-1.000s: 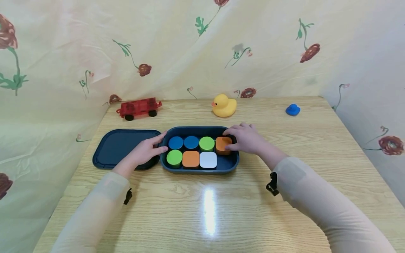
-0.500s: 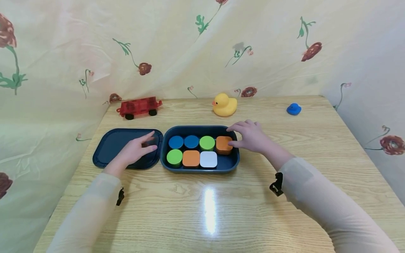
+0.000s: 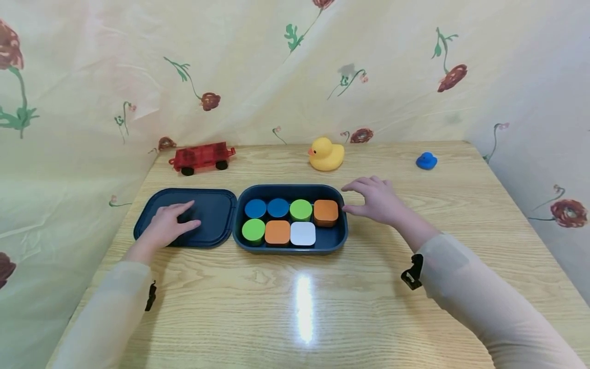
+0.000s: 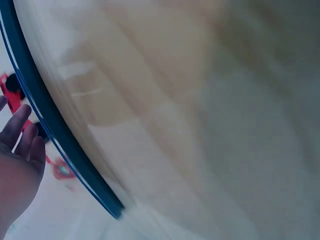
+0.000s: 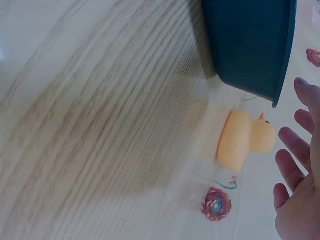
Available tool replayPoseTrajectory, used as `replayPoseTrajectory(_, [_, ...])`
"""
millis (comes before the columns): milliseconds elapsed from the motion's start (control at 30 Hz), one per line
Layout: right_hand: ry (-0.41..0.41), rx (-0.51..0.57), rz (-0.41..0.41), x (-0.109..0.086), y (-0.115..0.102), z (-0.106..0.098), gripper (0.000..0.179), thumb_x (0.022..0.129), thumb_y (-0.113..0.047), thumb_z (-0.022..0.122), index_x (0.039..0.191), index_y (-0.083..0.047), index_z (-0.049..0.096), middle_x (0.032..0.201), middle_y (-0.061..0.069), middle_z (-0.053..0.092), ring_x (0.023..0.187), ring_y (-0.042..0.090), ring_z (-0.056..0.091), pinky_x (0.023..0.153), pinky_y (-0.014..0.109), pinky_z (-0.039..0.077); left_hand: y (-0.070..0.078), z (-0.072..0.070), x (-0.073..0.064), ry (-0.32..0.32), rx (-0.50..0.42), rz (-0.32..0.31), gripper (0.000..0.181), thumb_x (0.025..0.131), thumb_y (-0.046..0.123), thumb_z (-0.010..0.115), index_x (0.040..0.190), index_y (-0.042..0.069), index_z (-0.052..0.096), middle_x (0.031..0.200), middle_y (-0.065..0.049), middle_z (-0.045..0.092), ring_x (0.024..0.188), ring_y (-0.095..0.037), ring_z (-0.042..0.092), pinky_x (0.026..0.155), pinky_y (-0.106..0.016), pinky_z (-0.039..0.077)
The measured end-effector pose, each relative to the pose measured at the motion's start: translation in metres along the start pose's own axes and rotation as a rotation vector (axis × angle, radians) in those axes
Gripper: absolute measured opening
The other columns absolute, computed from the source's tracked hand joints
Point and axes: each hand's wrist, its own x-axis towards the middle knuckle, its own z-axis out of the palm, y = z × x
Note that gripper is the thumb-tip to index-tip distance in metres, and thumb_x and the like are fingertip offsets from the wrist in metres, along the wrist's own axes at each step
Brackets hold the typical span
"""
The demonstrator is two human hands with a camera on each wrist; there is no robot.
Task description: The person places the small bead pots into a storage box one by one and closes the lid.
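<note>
Seven round or square blocks (image 3: 277, 232) stand in the dark blue box (image 3: 289, 250), with the dark lid (image 3: 214, 220) beside it. The left hand (image 3: 161, 225) is over the lid, the right hand (image 3: 377, 201) just beside the box; both are half spread and hold nothing.

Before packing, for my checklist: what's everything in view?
Box: one, navy, centre
Lid: one, navy, left of box
Round pieces: two blue, two green, in box
Square pieces: two orange, one white, in box
Wagon: one, red, back left
Large duck: one, yellow, back centre
Small duck: one, blue, back right
Table: one, tan, beneath
Floral cloth: count unclear, cream, behind
Sleeves: two, pale, foreground
Attachments: two, black, by sleeves
Left hand: one, over lid
Right hand: one, beside box
</note>
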Motion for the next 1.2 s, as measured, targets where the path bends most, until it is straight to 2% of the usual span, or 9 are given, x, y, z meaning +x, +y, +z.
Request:
replayPoseTrajectory(300, [0.003, 0.019, 0.016, -0.007, 0.008, -0.003, 0.048, 0.083, -0.036, 0.071, 0.121, -0.009, 0.062, 0.123, 0.018, 0.056, 0.11, 0.039, 0.046, 0.083, 0.056, 0.031, -0.031, -0.012, -0.015, -0.007, -0.003, -0.049, 0.086, 0.089, 0.053, 0.056, 0.149, 0.003, 0.02, 0.143, -0.037, 0.021, 0.127, -0.058, 0.015, 0.099, -0.067, 0.018])
replayPoseTrajectory(500, [-0.001, 0.02, 0.029, -0.009, 0.012, -0.001, 0.048, 0.083, -0.038, 0.071, 0.121, -0.01, 0.062, 0.123, 0.018, 0.055, 0.11, 0.039, 0.045, 0.083, 0.057, 0.03, -0.047, -0.019, -0.025, 0.035, 0.001, -0.074, 0.089, 0.09, 0.054, 0.054, 0.149, -0.001, 0.016, 0.139, -0.044, 0.018, 0.124, -0.061, 0.016, 0.095, -0.069, 0.021])
replayPoseTrajectory(633, [-0.024, 0.029, 0.04, -0.01, 0.013, 0.001, 0.05, 0.083, -0.04, 0.07, 0.123, -0.011, 0.061, 0.125, 0.018, 0.054, 0.111, 0.039, 0.044, 0.086, 0.057, 0.029, -0.053, -0.022, -0.029, 0.043, -0.01, -0.101, 0.091, 0.09, 0.056, 0.053, 0.149, 0.001, 0.011, 0.139, -0.044, 0.014, 0.122, -0.064, 0.011, 0.094, -0.071, 0.018])
replayPoseTrajectory(867, [-0.045, 0.044, 0.068, -0.01, 0.012, 0.002, 0.05, 0.083, -0.039, 0.07, 0.124, -0.011, 0.061, 0.127, 0.018, 0.052, 0.113, 0.039, 0.042, 0.087, 0.057, 0.029, -0.062, -0.023, -0.029, 0.075, 0.014, -0.116, 0.092, 0.089, 0.058, 0.052, 0.149, 0.0, 0.014, 0.14, -0.042, 0.014, 0.119, -0.066, 0.013, 0.094, -0.07, 0.016])
replayPoseTrajectory(1000, [-0.044, 0.046, 0.061, -0.01, 0.011, 0.003, 0.049, 0.084, -0.037, 0.07, 0.124, -0.01, 0.061, 0.127, 0.019, 0.052, 0.113, 0.039, 0.043, 0.087, 0.057, 0.029, -0.067, -0.024, -0.03, 0.043, 0.009, -0.126, 0.091, 0.09, 0.057, 0.051, 0.147, -0.003, 0.015, 0.138, -0.044, 0.013, 0.12, -0.065, 0.013, 0.095, -0.07, 0.016])
replayPoseTrajectory(1200, [-0.054, 0.048, 0.069, -0.009, 0.011, 0.005, 0.05, 0.084, -0.04, 0.069, 0.124, -0.011, 0.061, 0.126, 0.018, 0.053, 0.113, 0.038, 0.043, 0.087, 0.056, 0.029, -0.066, -0.023, -0.027, 0.012, 0.004, -0.141, 0.094, 0.088, 0.06, 0.051, 0.147, -0.005, 0.015, 0.137, -0.048, 0.012, 0.121, -0.064, 0.014, 0.096, -0.07, 0.017])
